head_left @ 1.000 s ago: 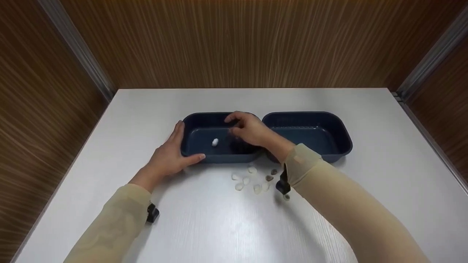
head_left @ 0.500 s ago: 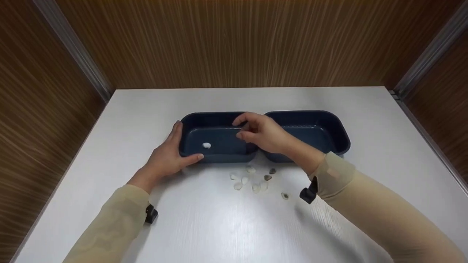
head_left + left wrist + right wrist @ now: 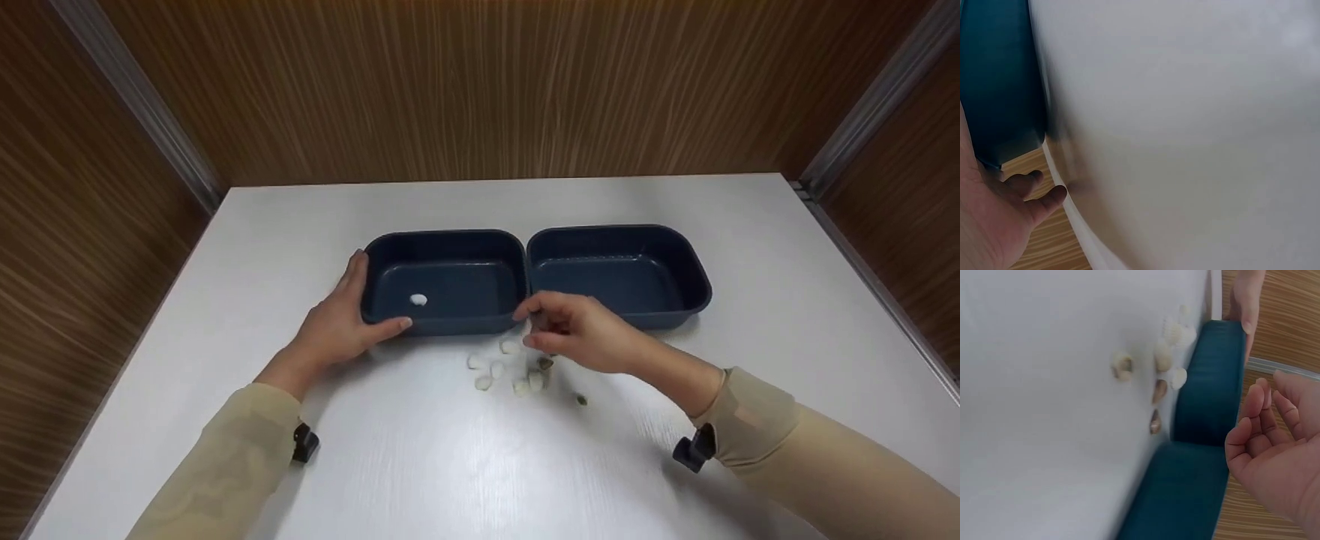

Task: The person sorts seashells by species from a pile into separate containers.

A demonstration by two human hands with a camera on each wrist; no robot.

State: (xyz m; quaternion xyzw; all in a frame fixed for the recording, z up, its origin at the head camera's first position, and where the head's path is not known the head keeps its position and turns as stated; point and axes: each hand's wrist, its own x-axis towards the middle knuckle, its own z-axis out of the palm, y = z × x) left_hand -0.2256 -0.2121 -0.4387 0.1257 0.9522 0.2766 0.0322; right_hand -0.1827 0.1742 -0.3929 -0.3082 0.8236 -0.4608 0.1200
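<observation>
Two dark blue oblong trays stand side by side. My left hand (image 3: 334,322) rests against the outer end of the left tray (image 3: 472,289), fingers straight along its side and thumb at the front rim. A small white shell (image 3: 418,299) lies in that tray. My right hand (image 3: 585,331) is over the front of the trays' meeting point, with loosely curled fingers and nothing visible in them. Below it several white shells (image 3: 484,383) and a brown shell (image 3: 545,363) lie on the table. The right wrist view shows another brown shell (image 3: 1155,422) by the trays.
The right tray (image 3: 615,281) shows no shells inside. A small dark shell (image 3: 582,400) lies apart, nearer the front. A white table (image 3: 450,465) bears everything, with a wood-grain panel (image 3: 480,90) behind and more at both sides.
My right hand has drawn back from inside the left tray, toward the front right, over the loose shells. The white shell in the tray has shifted slightly left. My left hand stays put.
</observation>
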